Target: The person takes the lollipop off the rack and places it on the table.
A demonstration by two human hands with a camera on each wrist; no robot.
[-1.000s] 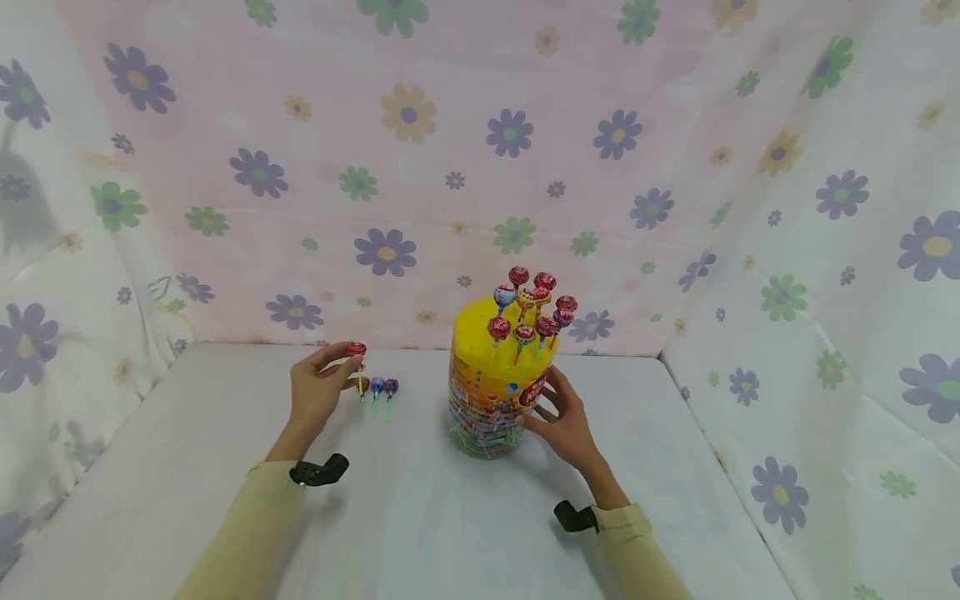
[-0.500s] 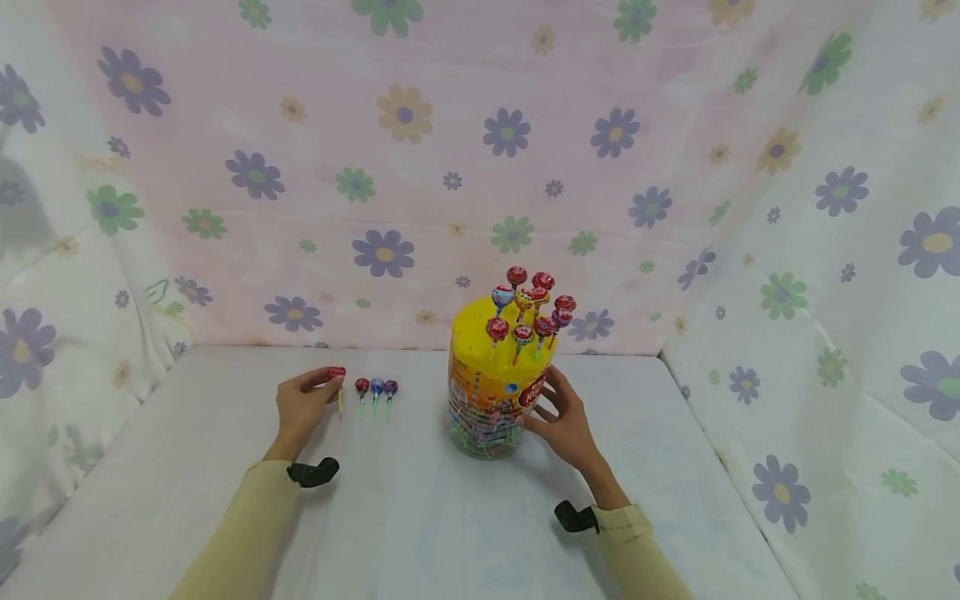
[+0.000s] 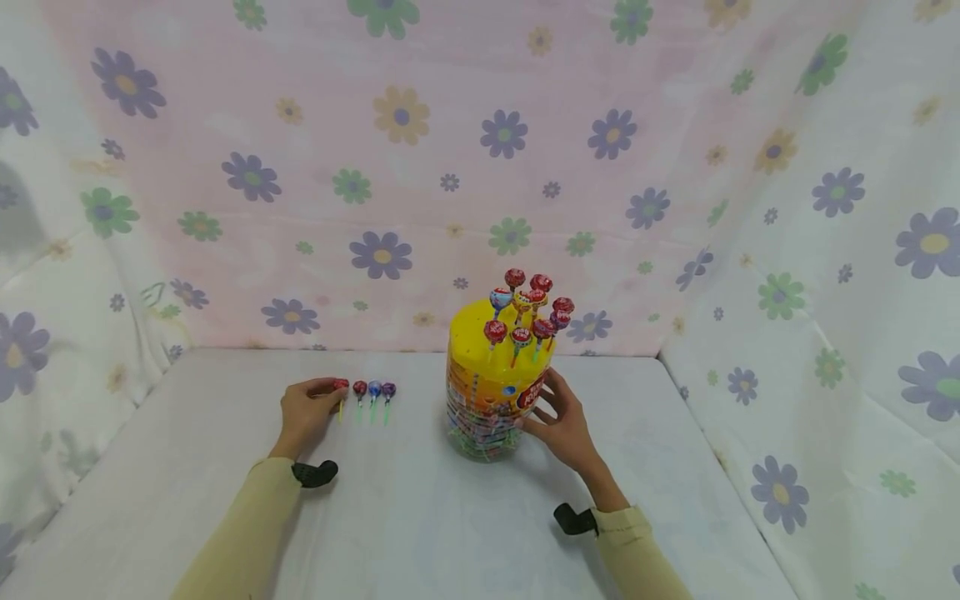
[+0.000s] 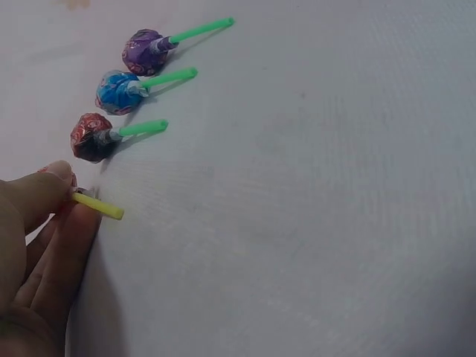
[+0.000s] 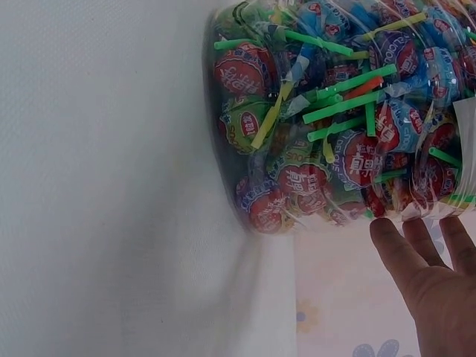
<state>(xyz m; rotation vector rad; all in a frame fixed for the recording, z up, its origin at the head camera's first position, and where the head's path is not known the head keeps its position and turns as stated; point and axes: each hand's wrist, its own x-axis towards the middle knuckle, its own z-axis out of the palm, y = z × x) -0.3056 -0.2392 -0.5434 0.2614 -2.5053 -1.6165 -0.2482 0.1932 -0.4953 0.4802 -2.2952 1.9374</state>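
My left hand [image 3: 306,414] pinches a red-wrapped lollipop [image 3: 341,385] by its head, low over the table at the left end of a row. Its yellow stick [image 4: 100,206] points towards me. Beside it lie a red lollipop [image 4: 92,138], a blue lollipop [image 4: 119,93] and a purple lollipop [image 4: 146,53], all on green sticks. My right hand [image 3: 561,423] holds the right side of a clear jar [image 3: 480,417], thumb in front and fingers farther back. Through the jar's wall many wrapped lollipops show. Several more stand upright in its yellow lid [image 3: 468,333].
A white cloth covers the table [image 3: 420,517]. Flowered fabric [image 3: 442,208] hangs behind it and on both sides. The jar stands right of the middle, with the lollipop row to its left.
My left hand has moved left from over the row and then lowered its lollipop beside the red one. My right hand stays on the jar.
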